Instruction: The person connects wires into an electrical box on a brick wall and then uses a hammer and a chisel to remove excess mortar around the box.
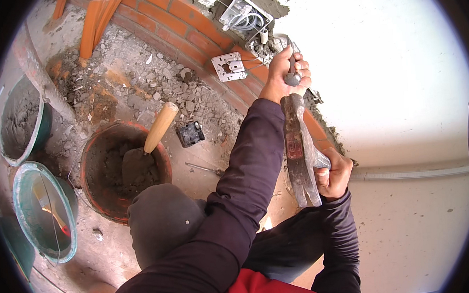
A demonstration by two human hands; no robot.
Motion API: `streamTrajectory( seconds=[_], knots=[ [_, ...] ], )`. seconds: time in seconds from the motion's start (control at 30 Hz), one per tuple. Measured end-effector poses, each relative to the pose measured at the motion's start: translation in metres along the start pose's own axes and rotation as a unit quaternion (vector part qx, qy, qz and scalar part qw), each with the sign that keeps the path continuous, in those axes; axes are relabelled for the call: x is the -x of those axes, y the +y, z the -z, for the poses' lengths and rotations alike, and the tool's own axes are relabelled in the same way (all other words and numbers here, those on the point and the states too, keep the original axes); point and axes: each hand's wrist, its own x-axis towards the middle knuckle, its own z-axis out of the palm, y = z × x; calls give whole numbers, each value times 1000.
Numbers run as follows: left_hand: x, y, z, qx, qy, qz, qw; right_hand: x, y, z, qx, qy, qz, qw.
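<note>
My left hand [284, 79] is closed around a steel chisel [292, 65]. The chisel's tip points away from me at the broken edge where the white wall [398, 66] meets the brick course [185, 31]. In my right hand [334, 172] is a claw hammer [297, 144]. Its worn metal head lies just short of the chisel's struck end, apart from it. Beyond my left hand, a wall box [247, 17] with coiled white cables sits in grey mortar. A white mounting plate [229, 66] hangs by wires against the bricks.
To the left stands an orange bucket [167, 168] of mortar holding a wooden-handled trowel [161, 126]. Two teal buckets [72, 206] [47, 120] are farther left, one with a brush [57, 217]. Rubble [185, 91], a black box [190, 134] and a screwdriver [204, 169] lie on the floor.
</note>
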Motion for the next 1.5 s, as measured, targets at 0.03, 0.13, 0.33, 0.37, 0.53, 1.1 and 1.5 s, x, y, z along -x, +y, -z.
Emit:
streamTrajectory(
  seconds=[0.03, 0.13, 0.33, 0.37, 0.53, 1.1, 1.5],
  knots=[
    [1, -1, 0, 0, -4, -1, 1000, 0, 0, 0, 0, 7, 5, 1000],
    [4, -2, -1, 0, -8, -5, 1000, 0, -3, 3, 0, 7, 17, 1000],
    [14, -7, -11, -18, 0, -45, 999, -4, -14, 1, -10, 25, 67, 997],
    [15, -6, -12, -17, 1, -47, 999, -6, -16, 1, -11, 28, 88, 996],
    [10, -8, -5, -13, 10, -48, 999, -13, 8, -2, 2, 23, 218, 976],
    [17, -1, -10, 0, -10, -48, 999, -7, -16, -5, -18, 27, 60, 998],
    [11, 5, -6, 30, -53, 0, 998, -24, 16, -16, 43, -28, -33, 998]
  ],
)
